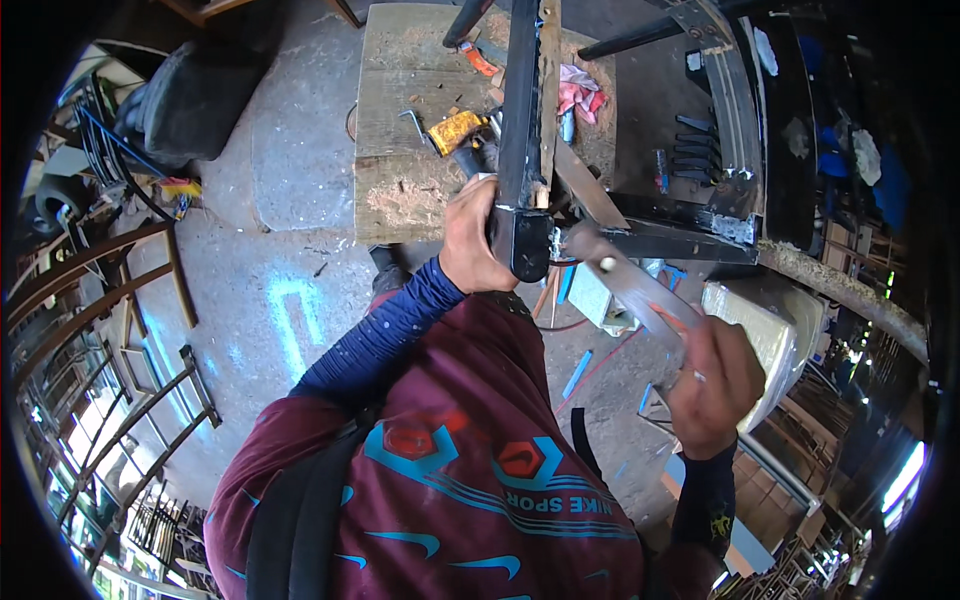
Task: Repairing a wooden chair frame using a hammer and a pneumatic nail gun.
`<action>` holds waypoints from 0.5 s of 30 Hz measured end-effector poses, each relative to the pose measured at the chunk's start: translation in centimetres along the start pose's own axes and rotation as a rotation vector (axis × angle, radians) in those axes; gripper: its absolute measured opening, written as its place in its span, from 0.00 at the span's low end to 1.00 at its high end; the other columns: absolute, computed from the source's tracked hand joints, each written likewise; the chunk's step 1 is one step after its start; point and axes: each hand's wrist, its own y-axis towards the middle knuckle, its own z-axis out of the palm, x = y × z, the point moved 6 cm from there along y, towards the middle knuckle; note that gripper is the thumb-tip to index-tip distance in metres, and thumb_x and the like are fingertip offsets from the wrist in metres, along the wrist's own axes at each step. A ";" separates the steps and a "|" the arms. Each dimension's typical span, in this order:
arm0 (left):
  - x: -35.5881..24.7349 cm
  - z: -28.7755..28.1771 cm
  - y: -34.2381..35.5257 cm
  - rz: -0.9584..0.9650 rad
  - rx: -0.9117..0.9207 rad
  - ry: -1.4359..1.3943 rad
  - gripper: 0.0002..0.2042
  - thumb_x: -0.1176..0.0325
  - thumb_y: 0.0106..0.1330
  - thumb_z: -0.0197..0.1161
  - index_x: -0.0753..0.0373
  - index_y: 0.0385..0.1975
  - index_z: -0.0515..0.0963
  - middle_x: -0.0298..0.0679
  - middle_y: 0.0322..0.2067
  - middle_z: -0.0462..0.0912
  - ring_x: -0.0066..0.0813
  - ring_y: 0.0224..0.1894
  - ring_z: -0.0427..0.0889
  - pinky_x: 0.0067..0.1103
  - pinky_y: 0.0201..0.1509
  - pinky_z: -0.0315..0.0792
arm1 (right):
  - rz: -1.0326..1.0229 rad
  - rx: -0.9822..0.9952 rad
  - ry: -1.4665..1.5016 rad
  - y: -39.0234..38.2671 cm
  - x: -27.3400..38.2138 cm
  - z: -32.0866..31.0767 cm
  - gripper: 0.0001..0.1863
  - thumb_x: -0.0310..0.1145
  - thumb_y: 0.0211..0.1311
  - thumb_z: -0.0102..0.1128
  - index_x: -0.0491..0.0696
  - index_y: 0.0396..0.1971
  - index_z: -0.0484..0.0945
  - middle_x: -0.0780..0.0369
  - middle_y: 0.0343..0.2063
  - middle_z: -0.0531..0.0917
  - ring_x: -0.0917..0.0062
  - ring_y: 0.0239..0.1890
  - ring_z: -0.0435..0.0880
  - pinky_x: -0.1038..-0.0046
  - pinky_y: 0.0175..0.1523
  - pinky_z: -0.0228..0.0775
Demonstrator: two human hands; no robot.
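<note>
Student: How far along is the black wooden frame [519,130]?
Author: Part way, I judge. Its bars meet at corners, yet pale bare wood shows along one bar, and ragged whitish patches mark the near joint and the rail to its right. That area seems to need more work; whether the joint is tight, I cannot tell.

Student: Where does the frame lie relative to your fingers?
Author: Its near end sits against my left hand [470,235], whose fingers grip it from the left. My right hand [718,385], nearer and to the right, is closed on a blurred grey tool [645,295]; the tool's far end is just beside the joint, contact uncertain.

Student: And beyond?
Author: On the far side, a worktop [400,50] carries a yellow-bodied tool [457,130], left of the frame, and wood shavings [405,205].
</note>
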 end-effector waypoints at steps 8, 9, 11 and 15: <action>-1.1 -0.1 0.1 -0.030 -0.024 0.003 0.25 0.68 0.39 0.71 0.67 0.41 0.77 0.46 0.28 0.77 0.44 0.28 0.80 0.27 0.38 0.74 | 0.104 -0.026 0.110 -1.6 -0.5 1.7 0.30 0.12 0.50 0.55 0.44 0.56 0.80 0.56 0.30 0.79 0.66 0.30 0.81 0.67 0.32 0.72; -0.9 0.0 0.1 -0.065 -0.004 0.012 0.24 0.68 0.40 0.70 0.67 0.41 0.77 0.46 0.28 0.77 0.43 0.29 0.80 0.27 0.38 0.74 | 0.080 -0.040 0.063 -1.4 -0.3 1.2 0.29 0.13 0.51 0.55 0.44 0.56 0.80 0.56 0.30 0.79 0.66 0.29 0.81 0.67 0.32 0.72; -1.1 0.1 -0.1 -0.101 0.017 0.028 0.24 0.68 0.40 0.70 0.67 0.41 0.77 0.46 0.29 0.77 0.43 0.29 0.80 0.27 0.38 0.74 | 0.055 -0.056 0.021 -1.6 0.1 1.0 0.29 0.13 0.52 0.55 0.44 0.57 0.80 0.57 0.29 0.79 0.66 0.29 0.81 0.67 0.32 0.72; -1.1 0.2 0.0 -0.094 -0.011 0.014 0.24 0.68 0.39 0.70 0.67 0.41 0.76 0.46 0.29 0.77 0.44 0.30 0.80 0.28 0.39 0.74 | 0.115 -0.068 0.116 -0.4 -0.5 0.6 0.28 0.12 0.55 0.54 0.45 0.58 0.79 0.58 0.28 0.80 0.67 0.29 0.83 0.69 0.32 0.73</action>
